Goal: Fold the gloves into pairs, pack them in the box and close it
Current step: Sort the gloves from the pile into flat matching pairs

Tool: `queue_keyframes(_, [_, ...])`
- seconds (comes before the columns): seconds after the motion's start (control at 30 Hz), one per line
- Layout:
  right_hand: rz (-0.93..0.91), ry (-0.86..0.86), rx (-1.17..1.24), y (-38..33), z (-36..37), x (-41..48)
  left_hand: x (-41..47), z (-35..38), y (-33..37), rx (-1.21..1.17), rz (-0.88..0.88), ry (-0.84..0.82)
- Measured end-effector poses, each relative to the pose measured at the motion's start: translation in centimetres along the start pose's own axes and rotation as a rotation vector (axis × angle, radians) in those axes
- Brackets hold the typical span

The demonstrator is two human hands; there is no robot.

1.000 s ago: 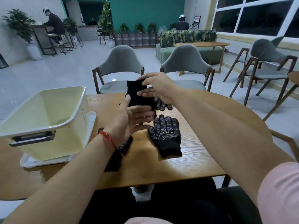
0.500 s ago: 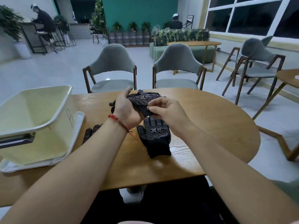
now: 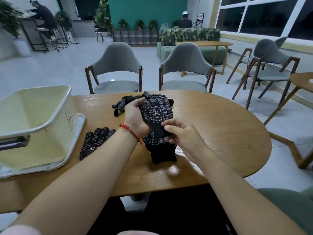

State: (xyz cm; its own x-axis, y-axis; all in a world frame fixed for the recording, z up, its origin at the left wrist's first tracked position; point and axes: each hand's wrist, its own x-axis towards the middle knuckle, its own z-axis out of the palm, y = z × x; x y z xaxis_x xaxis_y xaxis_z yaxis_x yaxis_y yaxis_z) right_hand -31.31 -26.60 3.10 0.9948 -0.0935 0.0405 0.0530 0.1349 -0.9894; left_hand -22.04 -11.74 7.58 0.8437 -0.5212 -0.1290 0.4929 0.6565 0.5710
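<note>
Gripping: left hand (image 3: pixel 133 117) clasps the raised glove (image 3: pixel 156 112) at its finger end.
Pinching: right hand (image 3: pixel 180 134) nips its cuff, likely to fold.
Box (image 3: pixel 50 123): open, ready alongside.

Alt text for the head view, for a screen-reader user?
A person's two hands hold a black dotted glove over a wooden table: the left hand grips its edge, the right hand pinches its cuff. A second glove lies under it, a third glove to the left, a heap of gloves behind, and an open cream box at far left.
</note>
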Motion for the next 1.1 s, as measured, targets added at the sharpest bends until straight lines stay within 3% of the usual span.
queue_keyframes(0.27, [0.0, 0.001, -0.136, 1.8, -0.2, -1.4, 2.3, -1.8, -0.9, 0.101, -0.082, -0.028])
queue_keyframes(0.77, [0.162, -0.014, -0.094, 1.5, -0.9, -1.4, 3.0, -4.1, -2.3, 0.161, -0.14, 0.062])
queue_keyframes(1.0, [0.17, -0.01, -0.103, 1.6, -0.9, -1.4, 3.3, -3.6, -1.3, 0.224, -0.009, 0.162])
queue_keyframes(1.1, [0.172, -0.017, -0.109, 1.7, -0.9, -1.3, 3.3, -3.6, -0.2, 0.44, 0.186, 0.275])
